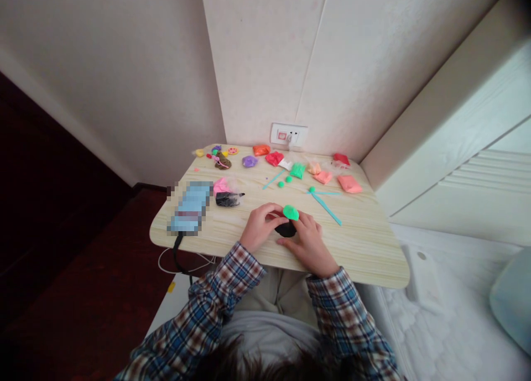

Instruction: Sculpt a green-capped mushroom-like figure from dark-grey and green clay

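Note:
Near the front edge of the table, my left hand (262, 226) and my right hand (309, 241) close around a dark, rounded piece of black modelling clay (285, 229). A flattened bright green clay piece (291, 212) sits at its far side, by the fingertips of my right hand. The fingers partly cover both pieces, so how they join cannot be made out. Beyond the hands lie small green clay balls (281, 184), one of them beside a blue modelling tool (327, 208). A thinner blue stick (274, 179) rests farther left.
Clay packets line the back, among them green (297, 170), purple (249, 161) and coral (349, 183). A black clay packet (227, 199) lies left, near a blurred phone (191, 207) with a cable. Small coloured figures (222, 160) stand back left. A wall socket (289, 134) is behind.

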### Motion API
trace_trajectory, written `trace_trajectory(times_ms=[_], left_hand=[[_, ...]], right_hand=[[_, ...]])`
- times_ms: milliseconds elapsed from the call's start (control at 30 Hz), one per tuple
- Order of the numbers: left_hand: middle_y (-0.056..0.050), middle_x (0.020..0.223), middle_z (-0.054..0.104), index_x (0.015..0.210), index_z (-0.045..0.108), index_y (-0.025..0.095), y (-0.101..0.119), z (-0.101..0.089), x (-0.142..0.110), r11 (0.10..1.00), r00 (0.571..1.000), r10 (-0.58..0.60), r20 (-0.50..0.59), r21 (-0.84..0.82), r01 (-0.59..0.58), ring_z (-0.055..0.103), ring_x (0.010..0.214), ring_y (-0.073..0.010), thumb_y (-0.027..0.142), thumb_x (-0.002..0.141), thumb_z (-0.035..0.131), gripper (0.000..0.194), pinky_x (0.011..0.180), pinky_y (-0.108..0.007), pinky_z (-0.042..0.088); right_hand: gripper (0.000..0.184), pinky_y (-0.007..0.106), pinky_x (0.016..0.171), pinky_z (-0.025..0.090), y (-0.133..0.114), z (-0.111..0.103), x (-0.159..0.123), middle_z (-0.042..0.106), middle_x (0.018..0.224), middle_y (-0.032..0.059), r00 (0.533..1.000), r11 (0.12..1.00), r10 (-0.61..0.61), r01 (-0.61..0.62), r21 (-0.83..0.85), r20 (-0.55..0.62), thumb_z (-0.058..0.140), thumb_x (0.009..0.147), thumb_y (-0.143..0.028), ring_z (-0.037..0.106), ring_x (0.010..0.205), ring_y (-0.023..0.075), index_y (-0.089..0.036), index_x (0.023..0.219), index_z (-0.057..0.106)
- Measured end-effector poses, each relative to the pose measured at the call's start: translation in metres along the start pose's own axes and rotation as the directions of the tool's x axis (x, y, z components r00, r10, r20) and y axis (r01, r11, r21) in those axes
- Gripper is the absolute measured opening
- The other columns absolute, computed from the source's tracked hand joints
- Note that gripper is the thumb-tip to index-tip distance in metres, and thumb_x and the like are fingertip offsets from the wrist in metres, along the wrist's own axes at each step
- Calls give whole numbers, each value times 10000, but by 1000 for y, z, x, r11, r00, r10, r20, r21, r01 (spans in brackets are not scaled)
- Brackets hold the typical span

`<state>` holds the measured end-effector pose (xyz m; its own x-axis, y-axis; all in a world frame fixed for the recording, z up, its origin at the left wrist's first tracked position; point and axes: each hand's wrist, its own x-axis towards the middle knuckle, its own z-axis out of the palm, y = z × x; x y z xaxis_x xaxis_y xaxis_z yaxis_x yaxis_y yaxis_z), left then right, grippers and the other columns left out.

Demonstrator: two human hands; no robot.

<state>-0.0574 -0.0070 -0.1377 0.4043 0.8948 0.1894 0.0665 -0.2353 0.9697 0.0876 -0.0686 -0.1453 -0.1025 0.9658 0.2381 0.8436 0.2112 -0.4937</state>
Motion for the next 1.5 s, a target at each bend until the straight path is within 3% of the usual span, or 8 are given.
trace_trajectory(times_ms=[133,333,500,767,1033,1200,1300,1500], left_hand=[[-57,956,640,952,625,143,1,-1,-3,990,999,32,13,139,-34,604,871,-168,154,696,701,267,754,-279,499],[-44,848,624,797,630,146,4,5,-2,949,999,40,-4,313,-36,588,842,-181,162,695,714,132,758,-299,487],[-59,898,666,847,652,135,12,3,5,998,997,-65,-45,11,66,613,858,-174,200,766,627,107,772,-285,479],[-59,883,695,893,698,137,50,-6,-1,827,965,-120,232,-514,227,621,890,-178,344,751,688,250,869,-300,432],[0,797,674,949,634,187,79,-6,-6,741,981,-111,162,-644,190,635,798,-137,305,706,745,292,805,-265,452],[-29,799,691,941,615,169,98,-5,-10,790,977,-111,185,-580,199,653,823,-178,321,713,728,296,817,-311,468],[-38,806,696,908,633,155,114,-6,-13,853,986,-106,126,-498,155,648,834,-184,319,717,716,265,821,-318,474],[-29,751,683,734,671,135,134,-9,-18,921,993,-118,9,-373,112,608,752,-162,300,715,698,168,734,-280,480]], right_hand=[[528,468,936,356,8,-7,2,492,1332,91,1000,999,-23,22,-46,0,606,795,-430,421,1206,290,-257,1278,479],[440,469,946,371,13,-7,-1,544,1245,113,997,997,-67,69,47,-35,554,840,-425,461,1169,278,-221,1227,516],[389,470,987,376,12,-18,-4,550,1237,102,995,957,8,22,288,-104,539,855,-409,477,1166,256,-234,1202,533],[319,384,951,437,-14,-67,1,570,1249,49,989,677,98,17,736,-112,395,928,-423,478,1207,209,-268,1116,600],[300,337,820,493,-43,-85,-12,579,1050,39,971,756,69,100,647,-231,598,825,-409,572,966,183,-266,1079,529],[201,327,765,497,-59,-88,-19,549,967,42,863,942,-132,262,210,-489,604,820,-180,553,902,179,-248,1003,555],[202,318,724,493,-63,-92,-18,551,924,45,811,944,-259,327,40,-525,533,839,-91,560,850,171,-236,974,570],[259,304,741,483,-62,-89,-22,581,969,64,781,899,-388,437,-17,-490,526,831,-53,563,884,166,-203,1039,561]])
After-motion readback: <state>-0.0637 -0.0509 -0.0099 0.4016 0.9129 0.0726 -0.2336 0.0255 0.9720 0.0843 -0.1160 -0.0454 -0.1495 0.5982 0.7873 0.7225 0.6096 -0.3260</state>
